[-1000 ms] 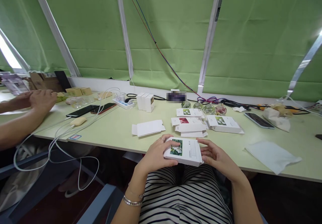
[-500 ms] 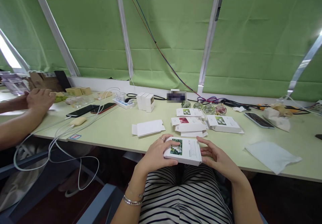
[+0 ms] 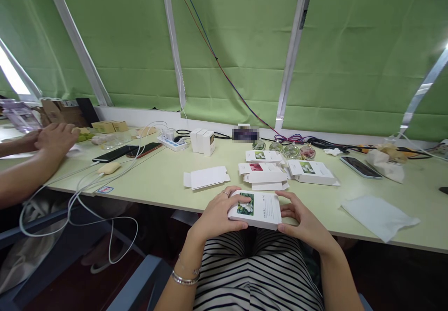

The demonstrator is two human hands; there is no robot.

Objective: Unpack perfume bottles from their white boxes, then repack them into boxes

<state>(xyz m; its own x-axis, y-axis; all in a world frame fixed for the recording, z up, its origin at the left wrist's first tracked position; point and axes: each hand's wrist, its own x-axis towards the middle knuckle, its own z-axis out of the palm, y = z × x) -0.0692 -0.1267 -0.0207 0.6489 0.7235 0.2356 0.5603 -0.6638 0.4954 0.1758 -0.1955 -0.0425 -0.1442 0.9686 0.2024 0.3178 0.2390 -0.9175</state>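
Note:
A white cardboard box point(image 3: 266, 210) with a white-flower picture is held level at the table's front edge. My left hand point(image 3: 220, 210) is closed around its left end, with the index finger across the picture and the thumb along the near side. At the right end, my right hand point(image 3: 297, 217) has its thumb at the near corner and its index finger at the far corner; the other fingers are curled behind that end. Just beyond lie several flower-printed boxes point(image 3: 311, 172), some with flaps open, and a plain white carton point(image 3: 206, 177) to the left.
Round clear ornaments point(image 3: 291, 150) stand at the back by black cables point(image 3: 325, 144). Small white boxes point(image 3: 203, 142) and a power strip point(image 3: 172, 143) are left of them. A phone point(image 3: 360, 167) and a white tissue point(image 3: 380, 215) lie right. Another person's hands point(image 3: 58, 138) rest far left.
My right thumb has moved to the box's near corner, and that hand's index finger has slid slightly right along the far corner. The left hand and the box have hardly moved.

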